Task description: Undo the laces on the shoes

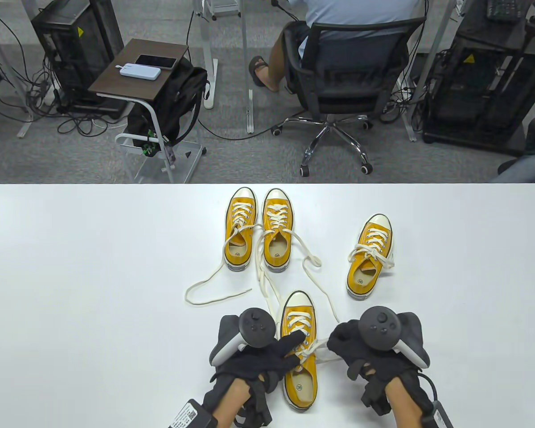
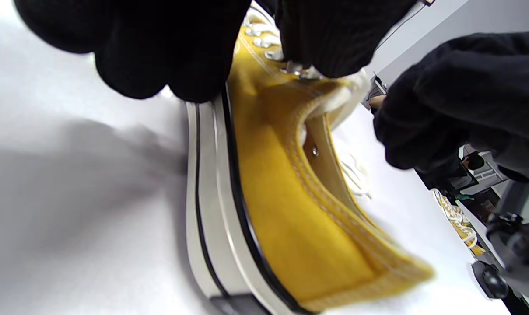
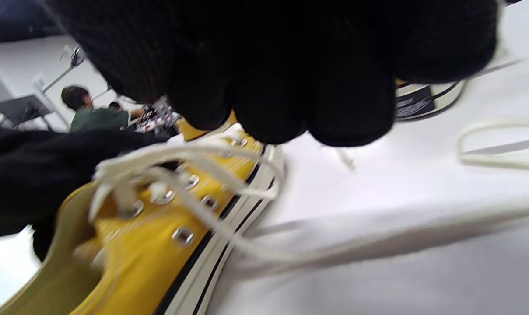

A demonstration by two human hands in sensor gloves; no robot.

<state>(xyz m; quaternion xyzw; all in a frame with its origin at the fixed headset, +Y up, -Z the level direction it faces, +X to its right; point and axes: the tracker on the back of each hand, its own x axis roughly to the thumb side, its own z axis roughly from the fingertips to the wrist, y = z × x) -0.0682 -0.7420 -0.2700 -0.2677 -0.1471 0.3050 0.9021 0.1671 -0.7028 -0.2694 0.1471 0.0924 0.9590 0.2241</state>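
My left hand (image 1: 267, 356) pins the near shoe (image 1: 299, 352) at the table's front edge; my right hand (image 1: 361, 352) curls on its lace (image 1: 327, 344) — too sharp a pull drags the shoe sideways.

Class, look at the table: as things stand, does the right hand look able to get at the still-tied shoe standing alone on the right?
Probably yes. Bare table lies between the right hand and the lone tied shoe; nothing stands in the way. The hand seems busy, though: its fingers are curled at a lace of the near shoe.
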